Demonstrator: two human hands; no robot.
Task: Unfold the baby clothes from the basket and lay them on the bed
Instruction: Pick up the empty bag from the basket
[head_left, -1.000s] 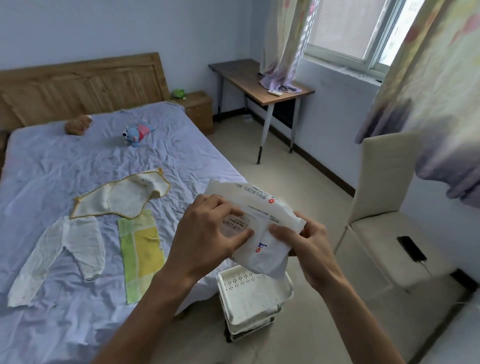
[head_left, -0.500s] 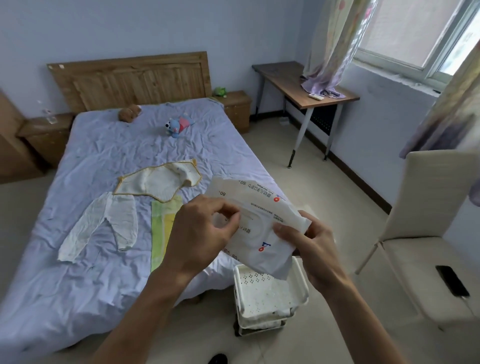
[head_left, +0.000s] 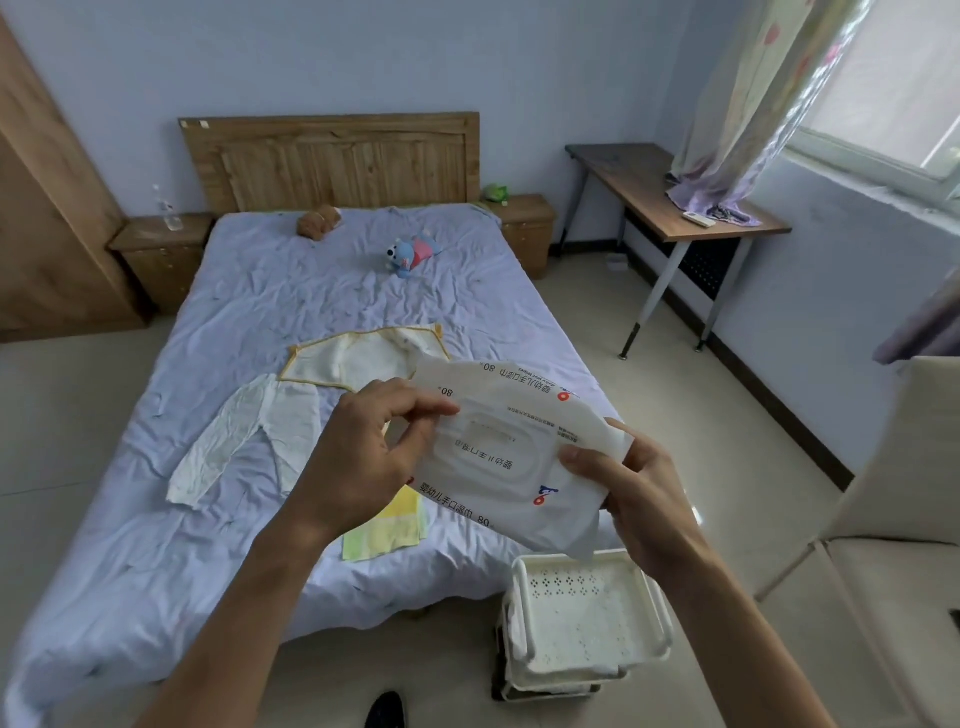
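head view: left hand (head_left: 363, 447) pinches wipes pack (head_left: 509, 457) edge, right hand (head_left: 639, 499) grips opposite end. hold pack level, set flat on bed (head_left: 311, 291) beside clothes (head_left: 249, 431).

Bed sheet (head_left: 291, 291) was plain pale lavender. Headboard (head_left: 332, 156) showed mid-brown wood grain. Baby shirt (head_left: 358, 358) was cream with yellow trim along its edges. Baby trousers (head_left: 244, 431) were plain off-white. Folded cloth (head_left: 387, 530) had blocks of yellow and pale green. Wipes pack (head_left: 498, 457) was white with grey print and small red-and-blue logos. Basket (head_left: 587, 618) was cream-white, its floor patterned with small holes. Blue plush toy (head_left: 405, 254) carried pink. Curtain (head_left: 737, 104) was pale with pink flowers, lilac at the hem.
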